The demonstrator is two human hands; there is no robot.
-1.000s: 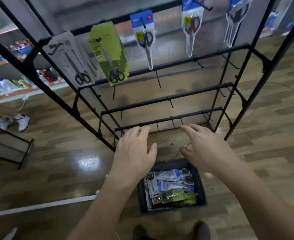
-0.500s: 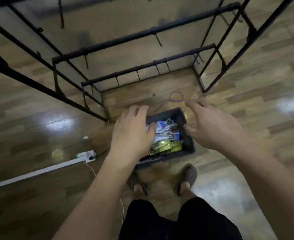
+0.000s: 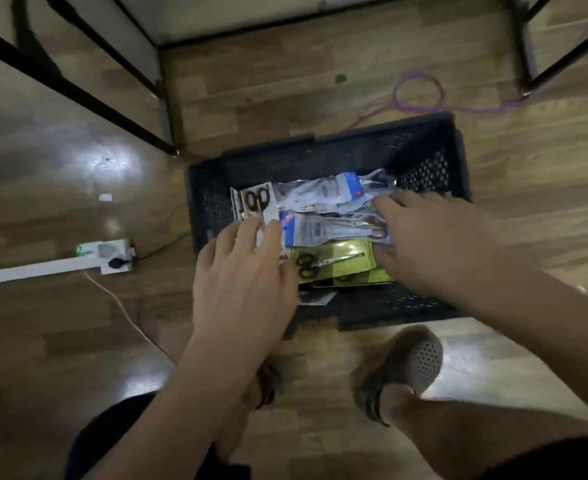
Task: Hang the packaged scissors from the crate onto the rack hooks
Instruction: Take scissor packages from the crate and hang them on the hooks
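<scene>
A black perforated crate stands on the wooden floor and holds several packaged scissors. A blue-and-clear pack lies in the middle, a green pack below it, a white pack with black-handled scissors at the left. My left hand hovers over the crate's left side, fingers straight, fingertips at the white pack. My right hand reaches in from the right, fingers spread over the blue and green packs, holding nothing that I can see. Only the rack's lower legs show at the top.
A purple cord loop lies on the floor behind the crate. A white power strip with a cable sits at the left. My feet in grey clogs stand right in front of the crate.
The view has tilted down from the rack to the crate. Both hands have dropped lower, into the crate, and now reach the packs.
</scene>
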